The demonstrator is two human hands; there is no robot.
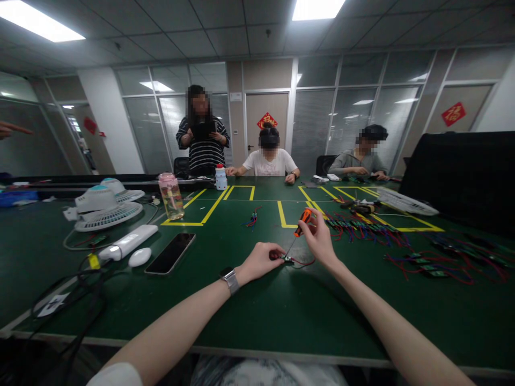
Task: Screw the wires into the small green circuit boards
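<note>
My right hand (318,237) grips the orange and black handle of a screwdriver (303,221), its thin shaft slanting down to the left. The tip reaches a small green circuit board (288,259) lying on the green table in front of me. My left hand (263,261), with a watch on its wrist, pinches the board's left side between thumb and fingers. Red and dark wires (304,262) run from the board to the right, below my right hand. Exactly where the tip touches the board is too small to make out.
Wired circuit boards lie in a row (366,228) and a pile (438,260) at the right. One wired board (252,219) sits ahead. At the left are a phone (171,253), a power strip (129,242), a bottle (171,197) and fans (108,206). Three people are across the table.
</note>
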